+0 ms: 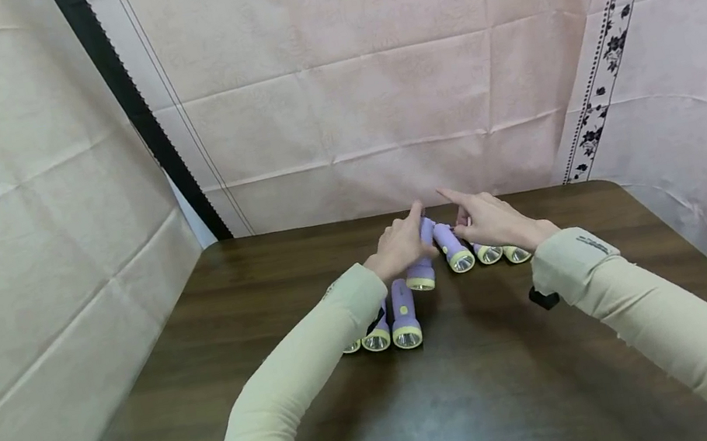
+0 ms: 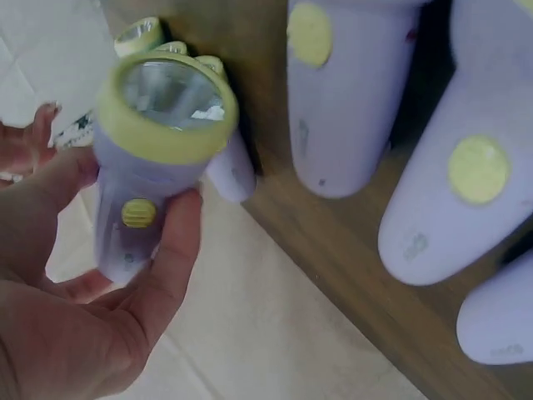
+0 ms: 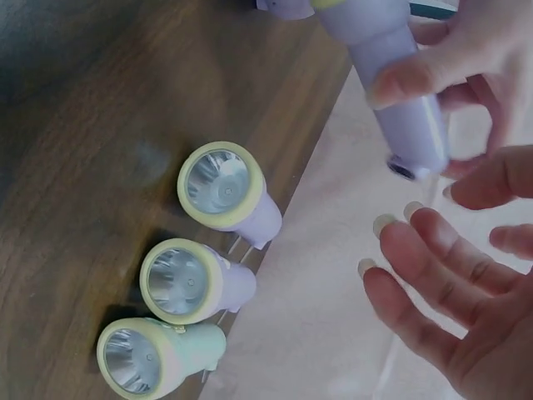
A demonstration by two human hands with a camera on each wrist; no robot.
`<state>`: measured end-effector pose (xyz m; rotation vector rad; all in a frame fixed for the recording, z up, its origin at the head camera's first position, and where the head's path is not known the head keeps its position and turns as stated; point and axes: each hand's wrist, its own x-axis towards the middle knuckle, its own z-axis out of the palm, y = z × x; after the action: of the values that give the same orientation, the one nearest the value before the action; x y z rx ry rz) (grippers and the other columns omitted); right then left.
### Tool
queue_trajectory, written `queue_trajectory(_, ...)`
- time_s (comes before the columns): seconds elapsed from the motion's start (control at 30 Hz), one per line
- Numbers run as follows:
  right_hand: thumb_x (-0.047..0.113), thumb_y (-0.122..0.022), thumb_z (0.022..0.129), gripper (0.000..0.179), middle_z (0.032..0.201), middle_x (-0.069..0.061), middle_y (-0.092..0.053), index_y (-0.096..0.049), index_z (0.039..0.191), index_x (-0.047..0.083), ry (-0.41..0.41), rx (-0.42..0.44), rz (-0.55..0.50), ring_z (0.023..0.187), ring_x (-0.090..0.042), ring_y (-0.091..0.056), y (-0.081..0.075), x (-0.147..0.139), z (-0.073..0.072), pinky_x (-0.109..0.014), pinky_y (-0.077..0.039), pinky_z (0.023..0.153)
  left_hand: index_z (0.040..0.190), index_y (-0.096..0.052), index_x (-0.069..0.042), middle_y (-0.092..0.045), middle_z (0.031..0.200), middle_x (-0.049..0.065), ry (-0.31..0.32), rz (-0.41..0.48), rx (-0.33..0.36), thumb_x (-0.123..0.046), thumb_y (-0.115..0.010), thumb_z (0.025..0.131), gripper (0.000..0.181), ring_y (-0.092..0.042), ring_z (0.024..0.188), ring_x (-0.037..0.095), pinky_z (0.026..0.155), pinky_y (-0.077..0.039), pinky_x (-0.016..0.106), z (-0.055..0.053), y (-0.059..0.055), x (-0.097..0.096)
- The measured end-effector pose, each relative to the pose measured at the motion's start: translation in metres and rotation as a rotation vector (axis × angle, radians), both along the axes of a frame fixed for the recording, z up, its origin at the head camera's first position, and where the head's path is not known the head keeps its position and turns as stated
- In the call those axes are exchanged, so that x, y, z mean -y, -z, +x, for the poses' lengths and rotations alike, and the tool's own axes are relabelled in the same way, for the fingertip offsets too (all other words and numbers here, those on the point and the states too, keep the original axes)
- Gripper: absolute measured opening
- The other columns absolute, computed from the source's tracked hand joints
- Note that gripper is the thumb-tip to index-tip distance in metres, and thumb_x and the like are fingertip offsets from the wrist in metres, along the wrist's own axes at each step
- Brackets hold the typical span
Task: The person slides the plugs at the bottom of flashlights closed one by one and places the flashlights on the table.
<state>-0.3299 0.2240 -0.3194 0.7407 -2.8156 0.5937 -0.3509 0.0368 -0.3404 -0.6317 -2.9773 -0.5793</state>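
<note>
My left hand (image 1: 398,246) grips a purple flashlight (image 2: 132,187) with a pale yellow rim round its lens and a yellow button on the body. Thumb and fingers curl round the barrel in the left wrist view, with the lens end uppermost there. Close to the barrel's tail end, my right hand (image 3: 470,292) has its fingers spread and holds nothing. Beside that hand lie two more purple flashlights, one (image 3: 229,192) nearer the held one and one (image 3: 196,282) in the middle. A mint-green flashlight (image 3: 158,357) ends this row.
Another group of purple flashlights, including one (image 1: 404,314) at its right end, lies under and beside my left forearm. The brown wooden table (image 1: 471,405) ends at its far edge just past my hands. Pale cloth (image 1: 348,111) hangs behind and at both sides.
</note>
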Motion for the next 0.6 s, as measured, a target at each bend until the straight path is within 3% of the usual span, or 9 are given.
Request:
queue_trajectory(0.2,0.012,-0.056,0.086,0.070,0.083,-0.005,-0.068,-0.031,0.150,0.007,0.040,0.018,0.024,0.069,-0.015,-0.056,-0.001,-0.002,0.001,-0.032,-0.045,0.063,0.128,-0.045,-0.017,-0.065,0.103,0.008,-0.035,-0.100,0.029,-0.035,-0.078,0.077,0.063,-0.065,0.090,0.027,0.071,-0.052,0.038,0.014,0.009,-0.006)
queue_trajectory(0.37,0.010,-0.055,0.087,0.067,0.087,-0.008,-0.068,-0.031,0.150,0.006,0.028,0.047,0.012,0.065,-0.014,-0.054,0.001,-0.002,0.001,-0.030,-0.043,0.058,0.112,-0.053,-0.014,-0.065,0.093,0.003,-0.034,-0.184,0.044,-0.037,-0.078,0.078,0.048,-0.066,0.086,0.024,0.070,-0.052,0.035,0.022,0.019,-0.011)
queue_trajectory(0.6,0.008,-0.054,0.087,0.067,0.091,-0.010,-0.066,-0.031,0.150,0.007,0.039,0.086,0.006,0.060,-0.015,-0.053,0.002,-0.004,0.001,-0.029,-0.041,0.053,0.112,-0.056,-0.013,-0.067,0.095,0.004,-0.002,-0.236,0.084,-0.038,-0.078,0.079,0.047,-0.066,0.086,0.021,0.069,-0.053,0.033,0.028,0.037,-0.016)
